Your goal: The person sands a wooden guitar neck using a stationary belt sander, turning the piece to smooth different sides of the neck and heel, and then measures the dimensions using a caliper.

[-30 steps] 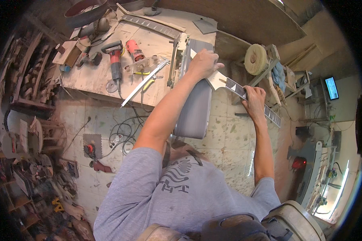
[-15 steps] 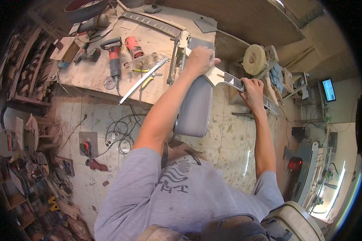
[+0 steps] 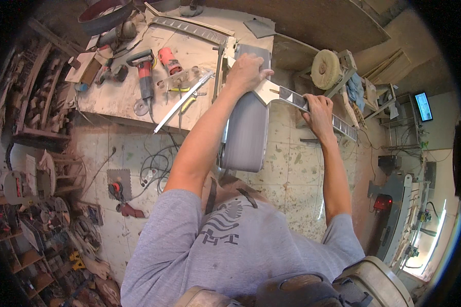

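Note:
A guitar neck (image 3: 267,93) with a pale wooden headstock and a dark, inlaid, fretted fingerboard lies across the grey belt of a belt sander (image 3: 245,138). Over the belt, my left hand (image 3: 247,73) is closed on the headstock end and hides part of it. My right hand (image 3: 320,116) wraps round the neck farther along, to the right of the sander. The fretted end sticks out beyond that hand. Whether the wood touches the belt I cannot tell.
Left of the sander, a workbench (image 3: 118,110) carries a red-and-black angle grinder (image 3: 145,77), a white straight strip (image 3: 184,102), yellow-handled pliers (image 3: 188,105) and another fretted neck (image 3: 189,29). A round buffing wheel (image 3: 325,69) stands at right. Cables (image 3: 156,166) lie on the floor.
Both hands and the guitar neck have shifted slightly relative to the sander, the left hand a little toward the left. The whole view has also turned a little.

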Demonstrator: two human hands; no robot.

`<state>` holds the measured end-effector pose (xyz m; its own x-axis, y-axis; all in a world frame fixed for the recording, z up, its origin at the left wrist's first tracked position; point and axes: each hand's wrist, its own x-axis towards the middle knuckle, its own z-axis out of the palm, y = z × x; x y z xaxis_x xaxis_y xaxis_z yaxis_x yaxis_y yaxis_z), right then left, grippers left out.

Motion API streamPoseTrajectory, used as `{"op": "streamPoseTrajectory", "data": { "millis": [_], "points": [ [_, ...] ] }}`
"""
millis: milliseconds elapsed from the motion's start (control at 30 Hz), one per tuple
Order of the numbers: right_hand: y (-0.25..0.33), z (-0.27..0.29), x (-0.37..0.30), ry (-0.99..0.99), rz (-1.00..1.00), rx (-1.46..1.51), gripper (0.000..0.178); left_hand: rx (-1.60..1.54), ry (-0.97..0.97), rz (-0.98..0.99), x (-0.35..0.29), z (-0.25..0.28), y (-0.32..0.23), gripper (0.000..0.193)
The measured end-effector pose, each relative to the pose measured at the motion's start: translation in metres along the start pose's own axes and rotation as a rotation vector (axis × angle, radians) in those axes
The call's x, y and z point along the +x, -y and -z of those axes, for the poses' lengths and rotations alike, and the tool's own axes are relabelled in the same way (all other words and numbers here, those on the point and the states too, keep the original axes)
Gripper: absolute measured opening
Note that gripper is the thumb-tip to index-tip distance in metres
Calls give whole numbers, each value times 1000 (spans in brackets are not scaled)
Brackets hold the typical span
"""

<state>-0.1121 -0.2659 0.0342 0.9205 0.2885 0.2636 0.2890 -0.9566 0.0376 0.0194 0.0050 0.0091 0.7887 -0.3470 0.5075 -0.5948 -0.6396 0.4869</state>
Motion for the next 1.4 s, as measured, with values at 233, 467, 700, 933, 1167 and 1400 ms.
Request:
{"op": "streamPoseTrajectory", "data": {
  "millis": [233,467,700,933,1167,1400],
  "points": [
    [-4,12,-21,31,-49,28,62,-110,110,21,7,-15,-10,40],
    [-10,17,-19,68,-51,-48,65,-166,36,-1,8,-23,-15,41],
    [-18,10,-9,78,-8,-54,69,-133,42,28,6,-24,-12,44],
    [-9,13,-5,106,-31,-63,68,-142,20,18,5,-25,-6,44],
    [-7,15,-7,96,-25,-57,68,-76,27,-5,4,-20,-10,49],
    [4,19,0,67,-14,-44,66,-45,-51,-50,-2,-19,-4,48]
  ]
}}
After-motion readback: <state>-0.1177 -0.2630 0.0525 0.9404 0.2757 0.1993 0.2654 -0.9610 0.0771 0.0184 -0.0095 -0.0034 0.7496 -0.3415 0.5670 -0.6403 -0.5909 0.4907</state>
